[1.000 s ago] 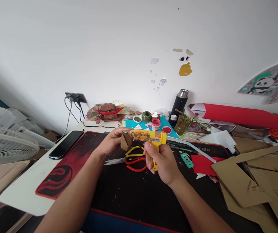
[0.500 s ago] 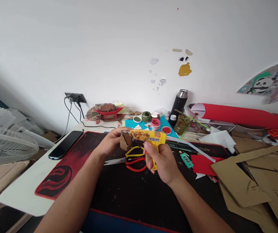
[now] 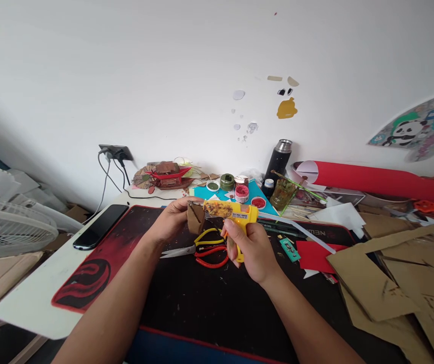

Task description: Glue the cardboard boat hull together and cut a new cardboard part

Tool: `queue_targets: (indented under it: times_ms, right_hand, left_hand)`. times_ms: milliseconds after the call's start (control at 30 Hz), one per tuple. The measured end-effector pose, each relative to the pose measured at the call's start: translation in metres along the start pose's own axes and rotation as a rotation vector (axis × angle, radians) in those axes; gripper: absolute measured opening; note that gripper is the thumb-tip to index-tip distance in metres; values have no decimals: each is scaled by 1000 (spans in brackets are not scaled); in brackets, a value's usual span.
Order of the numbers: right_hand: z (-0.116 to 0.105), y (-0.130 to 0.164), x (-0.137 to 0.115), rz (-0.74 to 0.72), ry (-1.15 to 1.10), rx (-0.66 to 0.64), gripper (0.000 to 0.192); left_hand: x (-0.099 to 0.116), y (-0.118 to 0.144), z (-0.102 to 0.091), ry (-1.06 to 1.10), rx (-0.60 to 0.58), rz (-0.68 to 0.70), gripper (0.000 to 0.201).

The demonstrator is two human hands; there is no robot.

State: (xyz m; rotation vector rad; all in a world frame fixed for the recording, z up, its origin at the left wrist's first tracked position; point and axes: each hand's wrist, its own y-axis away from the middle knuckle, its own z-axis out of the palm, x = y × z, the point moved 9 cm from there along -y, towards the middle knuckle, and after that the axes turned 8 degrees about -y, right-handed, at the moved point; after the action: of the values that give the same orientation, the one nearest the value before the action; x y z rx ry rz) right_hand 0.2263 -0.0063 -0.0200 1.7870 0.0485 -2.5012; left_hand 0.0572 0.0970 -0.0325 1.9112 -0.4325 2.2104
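My right hand point(image 3: 253, 247) is closed round the handle of a yellow glue gun point(image 3: 245, 215), its barrel smeared with brown and orange. A pale glue stick point(image 3: 300, 227) runs out of its back end. Pinched in my left hand point(image 3: 171, 220) is a small folded piece of brown cardboard point(image 3: 194, 217), whose upper edge is at the gun's nozzle. Whether the nozzle touches it I cannot tell. Below both hands lie scissors point(image 3: 179, 252) with yellow and red handles, on a dark desk mat point(image 3: 202, 303).
A black phone point(image 3: 101, 226) lies at left, near a white fan point(image 3: 8, 222). Paint jars point(image 3: 227, 182), a small red and brown model boat point(image 3: 169, 174) and a black flask point(image 3: 278, 159) stand along the wall. Cardboard sheets point(image 3: 376, 288) and red paper point(image 3: 315, 255) are at right.
The cardboard piece has turned slightly in my left hand, showing more of its face. My right hand keeps its grip on the glue gun. The whole view has shifted a little.
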Motion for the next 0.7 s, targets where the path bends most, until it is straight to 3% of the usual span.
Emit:
queue_targets:
  times_ms: [133,233,367,467,600,700]
  right_hand:
    - [-3,-2,-1,-28,22,22,60]
    - [-9,-4,1,-60,103,55,59]
    - [-9,-4,-9,-256,593,108,47]
    - [9,-1,-8,-359,1011,31,30]
    - [24,-2,9,-296,1293,-120,19]
    - [21,-7,19,-219,1392,-135,22]
  left_hand:
    - [7,-3,-3,-20,34,42,37]
    - [22,-6,-16,12,146,123,33]
    - [45,-4,-38,104,309,275,39]
    - [50,-1,-42,4,352,287,39]
    - [50,3,-35,-236,340,269,42]
    - [49,4,-27,-369,303,263,43]
